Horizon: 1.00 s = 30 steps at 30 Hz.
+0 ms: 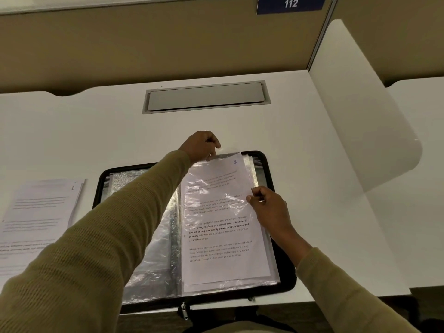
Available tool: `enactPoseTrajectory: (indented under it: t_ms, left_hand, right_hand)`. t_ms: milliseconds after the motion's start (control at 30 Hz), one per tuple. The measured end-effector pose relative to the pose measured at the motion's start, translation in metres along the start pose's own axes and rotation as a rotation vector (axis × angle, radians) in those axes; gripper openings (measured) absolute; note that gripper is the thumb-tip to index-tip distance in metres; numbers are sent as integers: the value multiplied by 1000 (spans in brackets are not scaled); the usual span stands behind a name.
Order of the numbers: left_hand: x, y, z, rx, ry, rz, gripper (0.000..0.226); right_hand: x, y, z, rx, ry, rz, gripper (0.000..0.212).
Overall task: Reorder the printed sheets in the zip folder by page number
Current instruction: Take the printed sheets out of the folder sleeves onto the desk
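Here the left hand (200, 146) reaches across the open folder (265, 157), its fingers (213, 143) pinching the top edge of a clear sleeve (225, 152). The right hand (269, 209) pinches the right edge of the sheet (216, 251) marked "1". The folder lies at the white surface's (96, 131) near edge, with loose sheets (40, 212), the top one marked "2", at the left edge. A blue sign (290, 4) reads "112".

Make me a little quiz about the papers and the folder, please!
1. True or false: the zip folder lies zipped shut.
2. Which number is handwritten on the sheet that the right hand pinches? A) 1 B) 4 C) 7
3. Fill in: the left hand pinches the top of a clear plastic ____.
Key: 1 false; 2 A; 3 sleeve.
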<state>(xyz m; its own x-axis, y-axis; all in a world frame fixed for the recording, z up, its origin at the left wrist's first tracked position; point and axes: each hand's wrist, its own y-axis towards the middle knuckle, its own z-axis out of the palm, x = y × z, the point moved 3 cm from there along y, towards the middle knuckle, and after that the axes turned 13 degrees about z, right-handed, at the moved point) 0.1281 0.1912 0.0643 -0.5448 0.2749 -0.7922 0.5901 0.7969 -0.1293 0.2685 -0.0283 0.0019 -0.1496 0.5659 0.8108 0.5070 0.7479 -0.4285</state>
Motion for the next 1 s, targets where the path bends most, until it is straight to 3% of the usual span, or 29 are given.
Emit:
enactPoseTrajectory:
  t_ms: [167,300,433,733,867,1000]
  left_hand:
    - [5,9,3,423,303,-66,12]
    - [4,13,8,535,391,-64,17]
    - [3,15,12,491,476,-14,25]
    - [2,20,6,408,398,-4,30]
    - [1,26,-3,218,416,39,28]
    - [0,32,-18,34,426,54,11]
  right_hand:
    - [-1,0,0,17,10,3,12]
    - [-3,1,1,26,20,-6,12]
    - [-2,1,1,30,31,-2,12]
    - [-3,1,0,18,18,34,14]
    - [-6,0,1,26,16,63,16]
    - [-8,-4,3,47,-43,65,17]
